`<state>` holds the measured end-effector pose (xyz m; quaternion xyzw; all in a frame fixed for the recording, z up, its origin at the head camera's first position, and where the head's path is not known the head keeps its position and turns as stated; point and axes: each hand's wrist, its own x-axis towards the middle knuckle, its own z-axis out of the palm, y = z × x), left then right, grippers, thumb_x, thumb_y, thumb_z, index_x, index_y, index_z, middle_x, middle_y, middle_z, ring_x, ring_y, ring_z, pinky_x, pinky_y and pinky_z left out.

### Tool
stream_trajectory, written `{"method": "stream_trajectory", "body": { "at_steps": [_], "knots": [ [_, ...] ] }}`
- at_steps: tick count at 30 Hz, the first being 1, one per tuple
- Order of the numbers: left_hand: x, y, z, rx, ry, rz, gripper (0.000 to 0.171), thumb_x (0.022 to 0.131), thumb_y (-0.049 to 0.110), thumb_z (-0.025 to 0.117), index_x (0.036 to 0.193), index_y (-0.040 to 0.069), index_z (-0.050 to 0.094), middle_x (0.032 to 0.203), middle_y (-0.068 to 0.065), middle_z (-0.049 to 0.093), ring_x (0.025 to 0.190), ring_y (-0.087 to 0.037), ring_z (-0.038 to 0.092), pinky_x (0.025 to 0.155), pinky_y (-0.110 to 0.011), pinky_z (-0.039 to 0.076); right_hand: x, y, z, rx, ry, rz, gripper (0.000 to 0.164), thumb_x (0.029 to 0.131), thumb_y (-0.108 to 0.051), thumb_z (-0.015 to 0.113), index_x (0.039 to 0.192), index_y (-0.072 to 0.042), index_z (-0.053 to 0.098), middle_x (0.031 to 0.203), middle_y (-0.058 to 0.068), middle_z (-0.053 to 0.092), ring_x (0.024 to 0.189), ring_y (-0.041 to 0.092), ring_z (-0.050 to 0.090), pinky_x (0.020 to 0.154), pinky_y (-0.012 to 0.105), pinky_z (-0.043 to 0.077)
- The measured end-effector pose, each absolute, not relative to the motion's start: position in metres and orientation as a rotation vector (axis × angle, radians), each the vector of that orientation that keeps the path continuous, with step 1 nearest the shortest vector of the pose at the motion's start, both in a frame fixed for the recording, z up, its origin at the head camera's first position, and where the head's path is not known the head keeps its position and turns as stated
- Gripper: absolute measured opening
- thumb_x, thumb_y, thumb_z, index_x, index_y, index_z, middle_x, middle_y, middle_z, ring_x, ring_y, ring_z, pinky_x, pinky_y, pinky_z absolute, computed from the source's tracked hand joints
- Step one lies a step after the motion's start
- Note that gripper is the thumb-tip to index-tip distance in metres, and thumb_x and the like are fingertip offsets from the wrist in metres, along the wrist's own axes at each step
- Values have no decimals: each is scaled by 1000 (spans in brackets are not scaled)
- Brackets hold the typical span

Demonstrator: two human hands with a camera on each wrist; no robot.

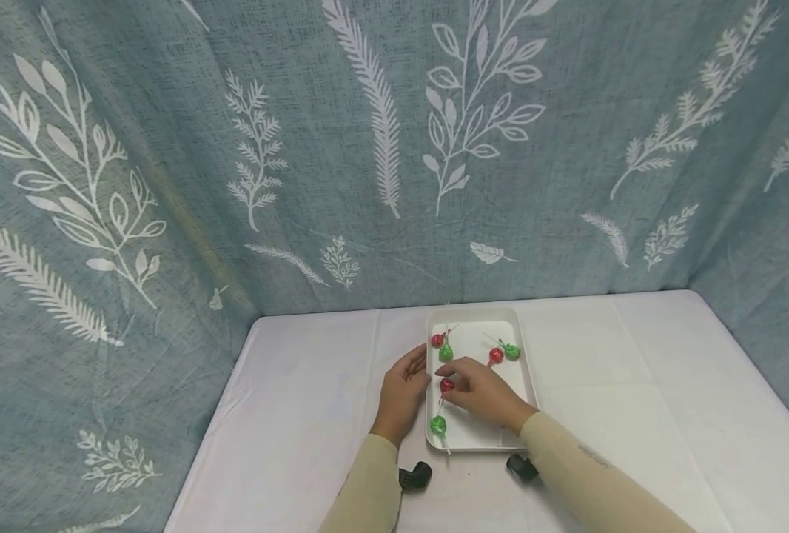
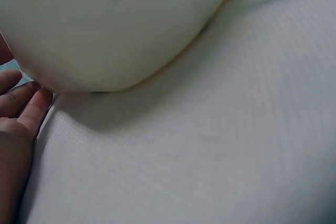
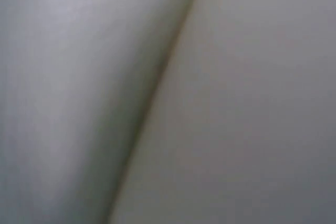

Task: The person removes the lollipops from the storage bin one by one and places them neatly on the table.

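Note:
In the head view a white rectangular tray [image 1: 481,447] holds red and green wrapped lollipops. My right hand [image 1: 484,392] reaches over it, thumb and fingers curved round a red lollipop [image 1: 446,385] near the left wall. Just below that lies a green lollipop [image 1: 438,425], its stick towards the near edge. My left hand [image 1: 401,396] lies along the tray's left side; in the left wrist view its fingertips [image 2: 39,103] touch the tray's outer wall [image 2: 121,35]. The right wrist view is blurred and shows no fingers.
A red lollipop [image 1: 437,340] and a green one [image 1: 445,352] lie together at the tray's upper left. Another red [image 1: 496,356] and green [image 1: 511,352] pair lies at the upper right. A white cloth covers the table [image 1: 321,400]; a patterned curtain [image 1: 368,185] hangs behind.

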<state>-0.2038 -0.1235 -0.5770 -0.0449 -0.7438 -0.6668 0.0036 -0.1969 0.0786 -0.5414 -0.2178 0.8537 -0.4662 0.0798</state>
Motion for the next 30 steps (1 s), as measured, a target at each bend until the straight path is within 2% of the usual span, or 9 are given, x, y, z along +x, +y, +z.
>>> {"method": "stream_trajectory", "body": {
  "at_steps": [5, 10, 21, 30],
  "knots": [
    [-204, -122, -576, -131, -2327, -2090, 57, 99, 3, 62, 156, 2, 57, 152, -12, 62, 140, -25, 60, 115, -32, 49, -199, 71, -549, -691, 2710, -1274, 25, 98, -3, 78, 123, -10, 78, 118, -1, 72, 105, 19, 69, 95, 43, 60],
    [-204, -122, -577, -151, -2322, -2076, 56, 100, 3, 62, 155, 1, 56, 152, -14, 62, 140, -28, 59, 115, -34, 49, -201, 67, -551, -725, 2794, -1183, 24, 96, 2, 78, 116, -11, 80, 113, -2, 73, 100, 16, 69, 93, 40, 61],
    [-204, -122, -576, -143, -2331, -2066, 56, 100, 3, 61, 156, 3, 56, 152, -12, 62, 140, -26, 60, 115, -33, 49, -203, 66, -553, -703, 2831, -1115, 25, 93, -1, 83, 116, -11, 78, 107, -3, 71, 97, 16, 68, 91, 41, 60],
    [-205, -121, -576, -140, -2321, -2086, 56, 100, 3, 61, 155, 3, 57, 151, -11, 63, 139, -25, 60, 116, -34, 48, -202, 67, -551, -671, 2766, -1146, 23, 92, -5, 85, 111, -14, 78, 101, -8, 70, 91, 13, 65, 84, 39, 59]
  ]
}}
